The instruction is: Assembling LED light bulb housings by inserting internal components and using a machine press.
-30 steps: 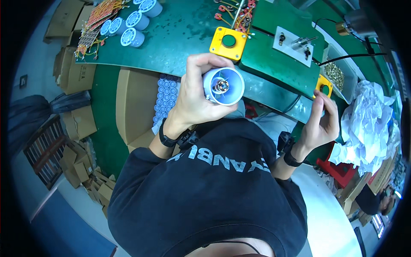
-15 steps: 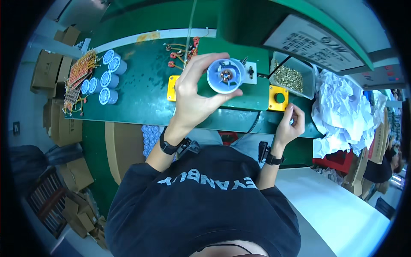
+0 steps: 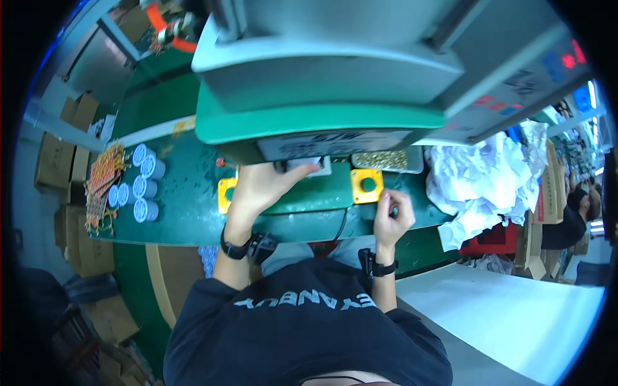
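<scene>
My left hand (image 3: pixel 262 188) reaches under the front edge of the green machine head (image 3: pixel 315 122). Its thumb is stretched toward a pale metal plate (image 3: pixel 324 167), and the fingers curl out of sight behind the machine. The light-blue plastic cup it gripped is hidden there; the hand keeps the same rounded grasp. Beside the yellow box with a dark green button (image 3: pixel 367 186), my right hand (image 3: pixel 394 217) is closed. A small dark thing shows inside its curled fingers, too small to name.
Several light-blue cups (image 3: pixel 146 188) stand at the left of the green table (image 3: pixel 183 215), beside bundled orange-tipped wires (image 3: pixel 104 180). A second yellow box (image 3: pixel 225 195) sits by my left wrist. A tray of small brass-coloured parts (image 3: pixel 386 161) and crumpled white paper (image 3: pixel 476 180) lie right.
The view has tilted, so the machine head covers more of it. My left hand has gone under the head, and the cup is out of sight. My right hand stays closed beside the button box.
</scene>
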The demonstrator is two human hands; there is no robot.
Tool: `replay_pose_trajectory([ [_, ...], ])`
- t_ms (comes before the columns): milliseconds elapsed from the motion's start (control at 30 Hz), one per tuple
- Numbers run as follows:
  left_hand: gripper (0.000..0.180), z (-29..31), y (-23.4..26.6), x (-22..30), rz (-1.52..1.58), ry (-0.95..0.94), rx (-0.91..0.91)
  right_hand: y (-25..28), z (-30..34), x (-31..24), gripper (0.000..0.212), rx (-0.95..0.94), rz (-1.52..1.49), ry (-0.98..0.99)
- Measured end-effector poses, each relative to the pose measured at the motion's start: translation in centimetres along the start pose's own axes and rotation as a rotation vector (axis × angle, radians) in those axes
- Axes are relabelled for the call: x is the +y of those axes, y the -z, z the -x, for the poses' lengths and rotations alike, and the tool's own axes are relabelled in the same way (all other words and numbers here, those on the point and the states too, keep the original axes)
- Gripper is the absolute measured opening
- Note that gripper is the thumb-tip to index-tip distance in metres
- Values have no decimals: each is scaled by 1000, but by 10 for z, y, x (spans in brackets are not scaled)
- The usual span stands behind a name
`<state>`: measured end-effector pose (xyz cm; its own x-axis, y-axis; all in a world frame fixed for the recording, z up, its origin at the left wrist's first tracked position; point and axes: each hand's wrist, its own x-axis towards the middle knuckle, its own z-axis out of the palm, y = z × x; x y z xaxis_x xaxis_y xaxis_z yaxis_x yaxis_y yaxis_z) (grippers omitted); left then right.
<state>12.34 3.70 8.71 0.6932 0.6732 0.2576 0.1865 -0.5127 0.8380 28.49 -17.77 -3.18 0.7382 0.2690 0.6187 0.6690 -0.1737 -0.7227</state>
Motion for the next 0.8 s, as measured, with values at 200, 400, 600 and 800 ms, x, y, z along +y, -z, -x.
replay_pose_trajectory([
  [200,49,24,2,9,-221,-141,95,5,-13,-15,10,-83,-20,51],
  [400,39,85,22,-20,-288,-78,447,16,-45,-26,20,-329,68,345],
  [600,35,124,27,-38,-558,-90,409,29,-59,-42,18,-513,154,357],
  [800,36,118,34,-24,-752,-163,343,28,-65,-48,14,-542,237,379],
])
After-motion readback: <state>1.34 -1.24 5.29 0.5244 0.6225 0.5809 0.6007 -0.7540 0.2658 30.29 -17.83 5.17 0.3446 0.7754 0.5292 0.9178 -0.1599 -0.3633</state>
